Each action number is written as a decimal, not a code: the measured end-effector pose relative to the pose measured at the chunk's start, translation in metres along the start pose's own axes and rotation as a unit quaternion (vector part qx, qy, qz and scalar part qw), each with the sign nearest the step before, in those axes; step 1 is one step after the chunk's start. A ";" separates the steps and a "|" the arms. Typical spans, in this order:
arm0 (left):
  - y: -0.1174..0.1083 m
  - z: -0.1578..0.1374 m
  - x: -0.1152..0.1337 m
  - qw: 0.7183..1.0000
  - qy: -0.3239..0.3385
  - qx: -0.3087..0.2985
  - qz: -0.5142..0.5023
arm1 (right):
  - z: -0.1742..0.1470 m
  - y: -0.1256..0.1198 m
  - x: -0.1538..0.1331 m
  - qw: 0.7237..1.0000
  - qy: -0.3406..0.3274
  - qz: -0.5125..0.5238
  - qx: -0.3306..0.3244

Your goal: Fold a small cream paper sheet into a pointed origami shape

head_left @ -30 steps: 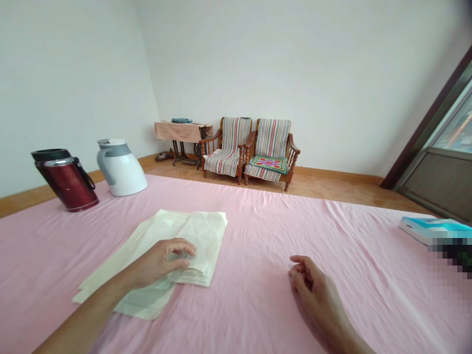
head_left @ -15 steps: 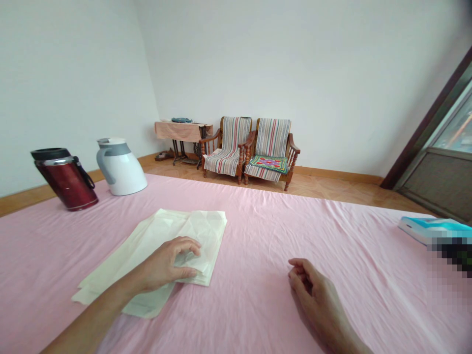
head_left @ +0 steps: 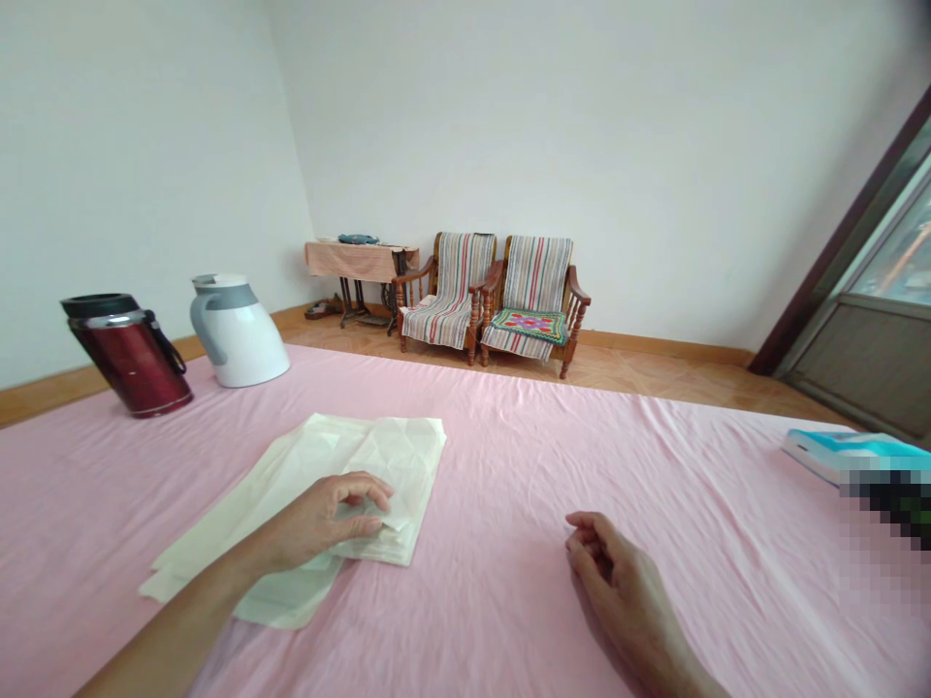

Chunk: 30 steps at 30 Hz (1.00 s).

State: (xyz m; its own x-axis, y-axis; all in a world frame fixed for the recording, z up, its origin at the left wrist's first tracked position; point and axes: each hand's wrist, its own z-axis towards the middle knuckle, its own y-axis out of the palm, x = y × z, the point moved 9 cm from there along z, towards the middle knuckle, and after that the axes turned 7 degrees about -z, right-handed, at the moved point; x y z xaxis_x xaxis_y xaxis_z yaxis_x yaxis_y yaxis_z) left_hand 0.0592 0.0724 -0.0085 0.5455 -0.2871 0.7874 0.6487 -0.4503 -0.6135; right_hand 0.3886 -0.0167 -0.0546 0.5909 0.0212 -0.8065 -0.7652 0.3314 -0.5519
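Observation:
My left hand [head_left: 341, 516] is over a loose, uneven stack of thin pale yellow-green paper sheets [head_left: 298, 475], which lies on a pink cloth. Its fingers arch above the stack's right part, with a gap between them and the thumb, and nothing is gripped. A top sheet's near edge looks a little raised beside the thumb. To the right of the papers, my right hand [head_left: 626, 582] rests on its side on the pink cloth. Loosely curled fingers and a thumb slightly apart from the index finger hold nothing visible.
On the cloth [head_left: 501, 485] at the left stand a dark red thermos [head_left: 135, 364] and a white and grey jug [head_left: 251, 339]. A blue and white packet [head_left: 850, 454] lies at the right edge. Two wooden armchairs [head_left: 458, 286] and a cloth-covered stand [head_left: 356, 262] are beyond.
The fingers and thumb of my left hand have drawn slightly closer together over the papers. My right hand and the objects stay almost where they were.

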 end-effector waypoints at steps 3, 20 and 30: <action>-0.001 0.000 -0.002 1.000 -0.004 0.001 0.002 | 0.000 0.001 0.000 1.000 0.002 0.000 -0.001; 0.008 0.001 0.008 0.997 0.014 0.029 0.071 | -0.001 0.003 0.002 1.000 0.006 -0.005 -0.013; 0.008 0.002 0.010 0.997 0.008 0.037 0.073 | -0.002 0.004 -0.001 1.000 0.002 -0.018 -0.009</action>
State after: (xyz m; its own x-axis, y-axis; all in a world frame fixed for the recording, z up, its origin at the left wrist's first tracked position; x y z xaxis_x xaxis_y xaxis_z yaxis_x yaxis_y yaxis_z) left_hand 0.0705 0.0675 -0.0054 0.6296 -0.3580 0.6895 0.6007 -0.3386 -0.7242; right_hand 0.3850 -0.0178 -0.0566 0.6166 0.0050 -0.7872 -0.7481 0.3152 -0.5840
